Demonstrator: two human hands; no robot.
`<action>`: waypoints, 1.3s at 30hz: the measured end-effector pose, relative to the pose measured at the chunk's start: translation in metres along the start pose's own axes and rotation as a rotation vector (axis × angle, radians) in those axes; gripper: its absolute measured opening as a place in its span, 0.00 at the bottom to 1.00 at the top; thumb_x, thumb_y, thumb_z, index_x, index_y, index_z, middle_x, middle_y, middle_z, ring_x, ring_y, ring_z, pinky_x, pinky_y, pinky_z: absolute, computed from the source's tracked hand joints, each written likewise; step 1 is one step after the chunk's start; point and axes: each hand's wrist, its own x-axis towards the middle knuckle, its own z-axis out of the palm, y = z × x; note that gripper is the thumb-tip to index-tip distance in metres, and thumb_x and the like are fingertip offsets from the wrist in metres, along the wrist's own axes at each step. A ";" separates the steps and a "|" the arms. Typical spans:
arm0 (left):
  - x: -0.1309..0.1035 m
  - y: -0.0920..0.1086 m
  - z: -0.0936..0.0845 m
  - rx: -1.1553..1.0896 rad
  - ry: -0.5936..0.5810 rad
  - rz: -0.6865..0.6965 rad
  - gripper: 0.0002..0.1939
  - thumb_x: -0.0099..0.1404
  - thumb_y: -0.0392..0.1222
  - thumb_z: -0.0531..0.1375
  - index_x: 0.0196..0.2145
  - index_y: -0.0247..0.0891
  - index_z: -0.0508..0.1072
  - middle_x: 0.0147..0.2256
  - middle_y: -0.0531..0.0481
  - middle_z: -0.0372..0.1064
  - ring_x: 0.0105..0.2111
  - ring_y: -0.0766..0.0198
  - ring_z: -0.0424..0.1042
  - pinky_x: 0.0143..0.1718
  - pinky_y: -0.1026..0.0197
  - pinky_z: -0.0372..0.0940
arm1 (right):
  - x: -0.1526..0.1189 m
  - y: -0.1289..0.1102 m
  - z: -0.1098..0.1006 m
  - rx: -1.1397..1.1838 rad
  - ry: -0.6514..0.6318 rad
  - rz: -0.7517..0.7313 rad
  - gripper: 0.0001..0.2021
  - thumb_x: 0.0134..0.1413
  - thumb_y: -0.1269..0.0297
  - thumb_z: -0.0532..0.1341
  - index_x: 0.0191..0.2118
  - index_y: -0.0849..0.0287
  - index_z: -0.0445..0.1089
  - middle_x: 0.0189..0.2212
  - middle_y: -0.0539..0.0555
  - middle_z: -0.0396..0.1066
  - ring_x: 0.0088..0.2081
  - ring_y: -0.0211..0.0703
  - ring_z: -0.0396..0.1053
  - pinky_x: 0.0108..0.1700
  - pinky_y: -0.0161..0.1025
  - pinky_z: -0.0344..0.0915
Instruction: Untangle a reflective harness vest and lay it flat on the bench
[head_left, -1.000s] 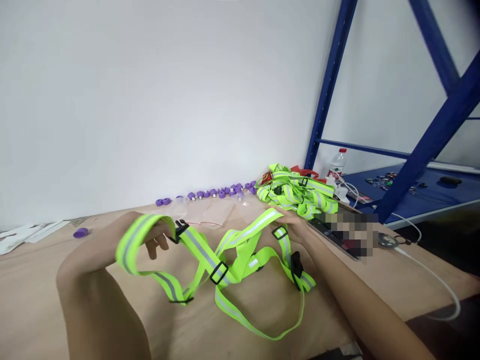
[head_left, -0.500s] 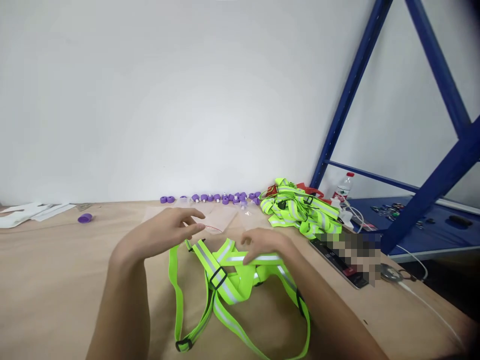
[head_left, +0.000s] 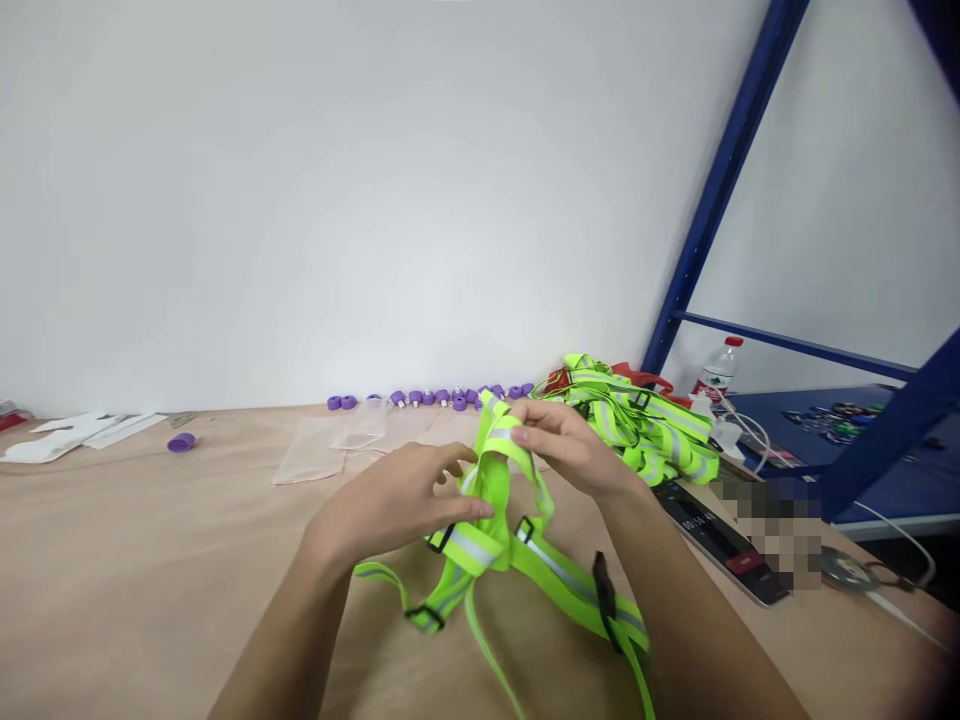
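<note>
A neon yellow-green strap harness (head_left: 555, 575) with silver reflective stripes and black buckles is partly lifted off the table between my hands. My right hand (head_left: 566, 445) pinches a looped strap near the top of it. On the other side, my left hand (head_left: 409, 500) has its thumb and fingers around the harness's left part, closed on the webbing. Lower straps hang down and trail over the brown tabletop toward me.
A pile of similar straps (head_left: 645, 415) lies at the back right, beside a phone (head_left: 720, 545) and a bottle (head_left: 718, 370). Purple caps (head_left: 416, 398) line the wall, with clear bags (head_left: 307, 450) before them. White papers (head_left: 75, 435) lie left; a blue frame (head_left: 724, 180) stands right.
Both hands have moved onto the harness and raised its middle part from the table. The right hand has taken hold of a strap. The camera view has shifted slightly left.
</note>
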 end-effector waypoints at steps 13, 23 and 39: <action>0.020 0.010 0.007 -0.200 -0.021 0.116 0.18 0.71 0.53 0.52 0.34 0.39 0.73 0.33 0.50 0.75 0.33 0.59 0.73 0.34 0.60 0.64 | -0.005 -0.025 0.028 0.279 0.400 -0.217 0.16 0.51 0.52 0.71 0.31 0.55 0.67 0.35 0.52 0.78 0.38 0.46 0.78 0.32 0.37 0.75; 0.031 0.006 0.026 -0.067 0.285 -0.016 0.19 0.66 0.47 0.52 0.19 0.39 0.58 0.18 0.54 0.59 0.20 0.66 0.58 0.22 0.61 0.47 | -0.015 -0.036 0.036 0.227 0.337 -0.243 0.17 0.55 0.52 0.69 0.31 0.54 0.61 0.43 0.54 0.80 0.46 0.52 0.79 0.34 0.42 0.79; 0.032 0.006 0.028 -0.150 -0.291 0.210 0.19 0.65 0.53 0.58 0.23 0.38 0.65 0.21 0.56 0.56 0.22 0.68 0.54 0.23 0.62 0.50 | -0.024 -0.050 0.022 0.081 0.610 -0.409 0.14 0.58 0.51 0.66 0.32 0.52 0.62 0.37 0.51 0.78 0.49 0.51 0.76 0.49 0.50 0.74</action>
